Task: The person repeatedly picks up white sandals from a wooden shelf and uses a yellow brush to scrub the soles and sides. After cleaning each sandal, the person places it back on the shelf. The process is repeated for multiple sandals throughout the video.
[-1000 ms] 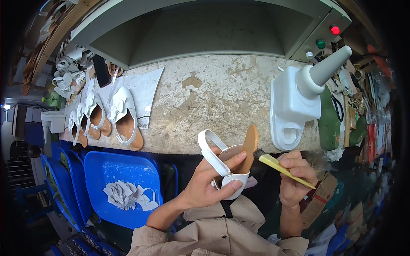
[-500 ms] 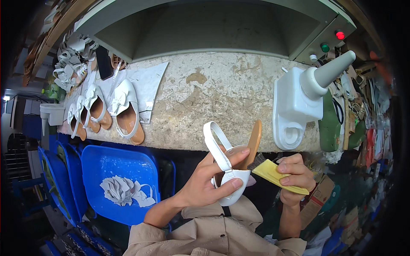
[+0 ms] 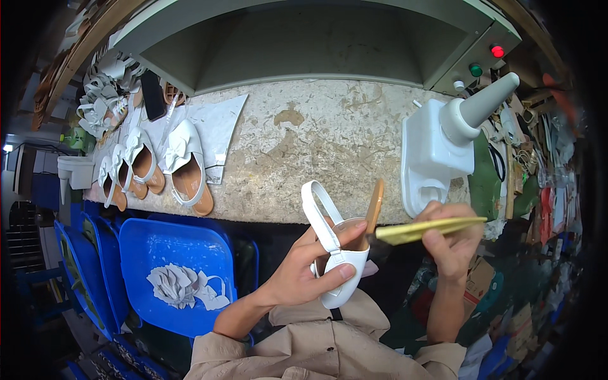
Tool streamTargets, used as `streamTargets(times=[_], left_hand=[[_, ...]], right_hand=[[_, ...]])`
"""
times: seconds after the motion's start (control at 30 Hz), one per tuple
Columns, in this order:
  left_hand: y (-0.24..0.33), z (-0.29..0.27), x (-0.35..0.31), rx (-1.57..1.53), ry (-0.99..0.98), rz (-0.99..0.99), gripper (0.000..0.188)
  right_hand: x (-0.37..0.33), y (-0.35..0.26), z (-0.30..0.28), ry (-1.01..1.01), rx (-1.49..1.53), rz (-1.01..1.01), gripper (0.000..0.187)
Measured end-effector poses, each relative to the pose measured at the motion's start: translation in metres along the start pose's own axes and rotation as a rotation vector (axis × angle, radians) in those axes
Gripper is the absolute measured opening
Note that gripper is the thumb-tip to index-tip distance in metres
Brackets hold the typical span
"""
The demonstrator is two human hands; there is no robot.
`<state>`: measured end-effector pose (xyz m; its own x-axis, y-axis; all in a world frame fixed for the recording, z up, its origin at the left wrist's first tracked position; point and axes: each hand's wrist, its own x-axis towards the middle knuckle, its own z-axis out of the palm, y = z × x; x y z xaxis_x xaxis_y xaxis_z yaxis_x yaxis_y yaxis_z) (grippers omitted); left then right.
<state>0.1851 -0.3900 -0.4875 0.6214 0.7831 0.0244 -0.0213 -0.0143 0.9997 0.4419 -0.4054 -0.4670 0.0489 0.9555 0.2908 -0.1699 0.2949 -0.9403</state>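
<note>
My left hand (image 3: 297, 269) is closed around a white sandal (image 3: 355, 269), just in front of the bench edge. The sandal stands tilted, its white strap loop up and its tan sole (image 3: 375, 209) facing right. My thumb presses the white upper while a finger reaches over the insole. To the right, my right hand (image 3: 457, 247) grips a brush by its flat yellow handle (image 3: 424, 230), held nearly level. Its left end is close beside the sole; the bristles do not show now, and whether it touches cannot be told.
Several white sandals with bows (image 3: 187, 158) stand at the bench's left. A white plastic container with a grey cone (image 3: 437, 142) stands at the right. Behind is a grey metal hood (image 3: 437, 38) with lights. A blue chair (image 3: 177, 244) holding white pieces is at left.
My right hand has moved up and a little right, turning the brush from a downward slope to nearly level. My left hand still holds the sandal in almost the same place.
</note>
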Motion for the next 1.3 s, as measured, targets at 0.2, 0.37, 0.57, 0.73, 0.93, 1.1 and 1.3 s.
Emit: streamTargets(times=[0.2,0.37,0.57,0.73,0.93,1.1,1.3], left_hand=[[0.0,-0.002,-0.001,-0.034,0.006,-0.021,0.057],[0.003,-0.004,0.002,-0.126,0.048,-0.138,0.057],[-0.001,0.004,0.004,-0.271,0.114,-0.192,0.059],[-0.002,0.008,0.002,-0.294,0.154,-0.202,0.059],[-0.003,0.006,0.004,-0.295,0.16,-0.211,0.061],[-0.004,0.007,0.002,-0.39,0.172,-0.27,0.062],[0.0,0.006,0.003,-0.57,0.173,-0.325,0.063]], right_hand=[[0.013,0.001,0.011,0.148,-0.171,-0.137,0.023],[-0.021,0.015,0.027,0.109,-0.177,-0.183,0.025],[-0.033,0.019,0.052,0.278,-0.181,-0.137,0.025],[-0.039,0.023,0.055,0.23,-0.307,-0.23,0.023],[-0.041,0.026,0.054,0.22,-0.372,-0.25,0.024],[-0.045,0.027,0.052,0.185,-0.401,-0.299,0.024],[-0.044,0.018,0.048,0.199,-0.421,-0.322,0.027]])
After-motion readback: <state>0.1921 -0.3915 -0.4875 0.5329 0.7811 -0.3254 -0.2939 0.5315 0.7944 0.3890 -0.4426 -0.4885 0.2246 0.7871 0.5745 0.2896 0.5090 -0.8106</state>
